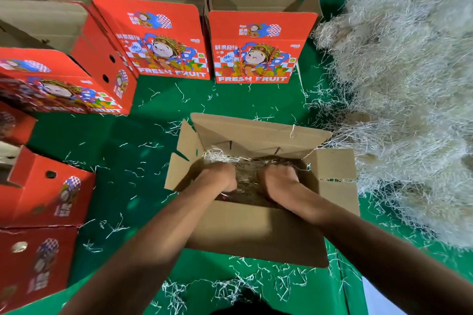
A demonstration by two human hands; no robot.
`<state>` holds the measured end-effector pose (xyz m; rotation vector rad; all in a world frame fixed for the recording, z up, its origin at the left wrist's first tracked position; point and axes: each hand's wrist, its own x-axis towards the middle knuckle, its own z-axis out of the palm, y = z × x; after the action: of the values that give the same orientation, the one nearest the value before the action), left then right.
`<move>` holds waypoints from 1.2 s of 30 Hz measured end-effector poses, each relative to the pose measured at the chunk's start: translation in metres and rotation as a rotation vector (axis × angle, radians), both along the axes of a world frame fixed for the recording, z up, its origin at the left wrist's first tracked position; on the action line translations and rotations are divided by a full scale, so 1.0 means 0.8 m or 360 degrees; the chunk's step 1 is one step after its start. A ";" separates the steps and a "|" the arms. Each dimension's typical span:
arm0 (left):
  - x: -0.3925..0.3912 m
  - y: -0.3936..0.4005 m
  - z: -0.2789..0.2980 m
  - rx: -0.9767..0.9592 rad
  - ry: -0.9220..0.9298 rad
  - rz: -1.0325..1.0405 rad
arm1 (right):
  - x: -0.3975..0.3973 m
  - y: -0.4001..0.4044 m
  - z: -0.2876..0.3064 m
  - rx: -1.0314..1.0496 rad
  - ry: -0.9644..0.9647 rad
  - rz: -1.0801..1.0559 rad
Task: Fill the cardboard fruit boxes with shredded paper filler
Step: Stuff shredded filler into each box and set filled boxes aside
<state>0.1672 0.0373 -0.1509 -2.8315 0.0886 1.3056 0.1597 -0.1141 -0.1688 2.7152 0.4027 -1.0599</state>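
Note:
An open cardboard fruit box [256, 233] stands on the green floor right in front of me, its flaps spread out. Shredded paper filler [245, 174] lies inside it. Both of my hands are down in the box on top of that filler. My left hand [220, 176] is at the left side and my right hand [280, 179] at the right. Only the backs of the hands show; the fingers point down into the paper and are hidden. A big heap of pale shredded paper [404, 100] rises at the right, touching the box's right flap.
Red printed "FRESH FRUIT" boxes stand open in rows ahead: one [256, 48] straight ahead, one [158, 38] to its left, more [51, 186] along the left side. Loose paper strands are scattered over the green floor [143, 156].

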 end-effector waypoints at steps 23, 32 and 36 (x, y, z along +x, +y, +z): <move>-0.008 -0.029 -0.011 0.0163 0.0144 -0.0456 | -0.002 -0.020 -0.006 -0.0290 0.0033 0.0154; -0.007 -0.013 0.009 -0.0205 0.0146 -0.0139 | 0.014 -0.005 0.017 -0.0303 0.0074 0.0058; -0.007 -0.009 0.001 -0.0142 0.0178 -0.0056 | 0.018 0.005 0.008 -0.0120 0.0263 0.0003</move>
<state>0.1613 0.0297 -0.1499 -2.8126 0.2030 1.4881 0.1744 -0.1103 -0.1627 2.5705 0.3824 -1.2769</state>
